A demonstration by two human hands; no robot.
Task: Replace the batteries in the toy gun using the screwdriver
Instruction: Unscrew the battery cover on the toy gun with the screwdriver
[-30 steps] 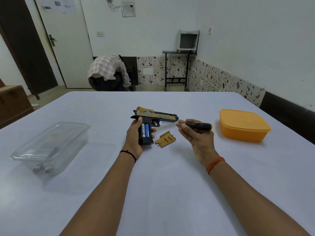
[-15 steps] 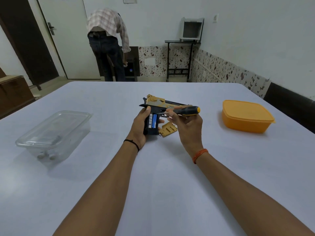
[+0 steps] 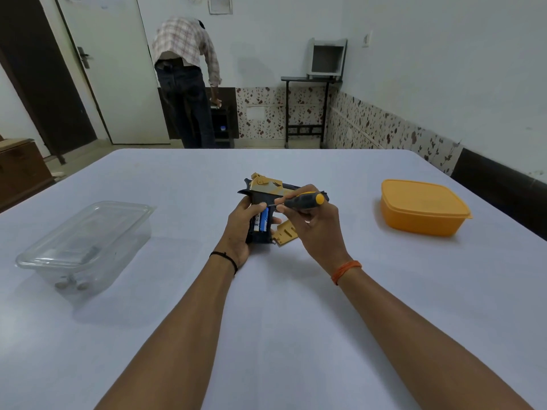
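Observation:
A black and gold toy gun (image 3: 266,187) lies on the white table (image 3: 266,306) in the middle. My left hand (image 3: 241,229) grips its black handle, whose battery bay is uncovered and shows two batteries (image 3: 262,221), one blue and one white. My right hand (image 3: 313,229) holds a screwdriver (image 3: 302,200) with a black and yellow handle, and its tip points at the top end of the batteries. The gold battery cover (image 3: 286,232) lies on the table just right of the handle, partly hidden by my right hand.
A clear plastic box (image 3: 85,247) with a lid and a few small objects inside stands at the left. An orange lidded container (image 3: 423,207) stands at the right. A person in a checked shirt (image 3: 185,81) bends over beyond the table's far edge.
My right hand has brought the screwdriver leftward from beside the gun until its tip is at the batteries. The person at the back has straightened from a crouch.

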